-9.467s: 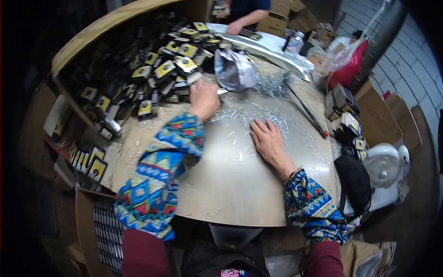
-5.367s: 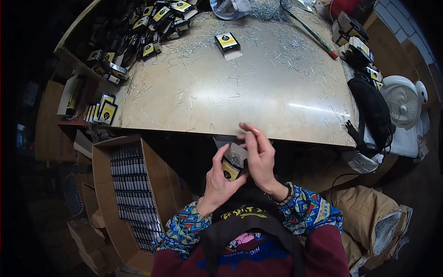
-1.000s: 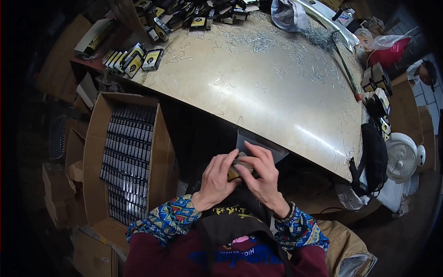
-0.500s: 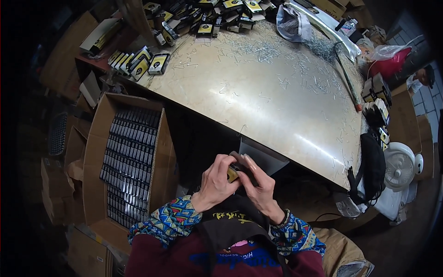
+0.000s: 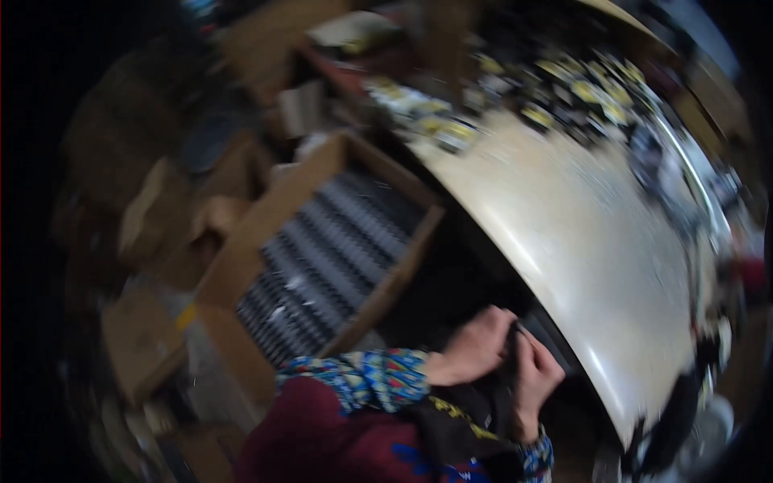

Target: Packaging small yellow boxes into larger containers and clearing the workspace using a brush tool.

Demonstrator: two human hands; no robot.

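Observation:
My left hand (image 5: pixel 477 348) and my right hand (image 5: pixel 538 375) are close together in front of me, off the near edge of the table. Both have their fingers closed around a small dark box (image 5: pixel 512 340), which is mostly hidden between them and smeared by motion. To the left of my hands stands an open cardboard carton (image 5: pixel 415 256). Tightly packed rows of small black boxes (image 5: pixel 338 233) lie inside it.
The pale table (image 5: pixel 547 233) curves away on the right, with thin metal pieces (image 5: pixel 600 181) strewn over it. Black-and-yellow boxes (image 5: pixel 584 92) are heaped at its far end. A group of similar boxes (image 5: pixel 435 125) sits at its corner. More cardboard (image 5: pixel 141 342) lies left.
The view has swung left and blurred, so the carton and table appear farther right. My hands stay together at the small box, whose yellow face no longer shows.

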